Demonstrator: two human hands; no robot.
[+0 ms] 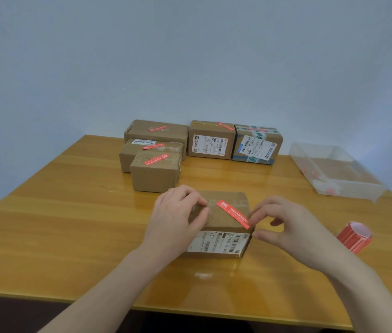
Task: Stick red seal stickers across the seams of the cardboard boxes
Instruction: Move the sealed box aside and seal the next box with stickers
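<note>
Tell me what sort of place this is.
Probably a small parcel-packing desk in a plain room. Labelled cardboard boxes stand along a bare wall, a roll of red seal stickers lies on the wooden table, and a clear plastic tray sits beside them.

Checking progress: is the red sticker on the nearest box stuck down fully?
Not fully. The sticker lies across the box top, but the right hand pinches its near end.

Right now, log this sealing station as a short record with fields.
Box in work: brown cardboard box nearest the person
Seal: long red sticker lying diagonally on its top
Left hand: pressing the box top
Right hand: fingers at the sticker's near end
Supply: red sticker roll on the right
Sealed boxes: five at the back of the wooden table
Tray: clear plastic tray, far right
</note>
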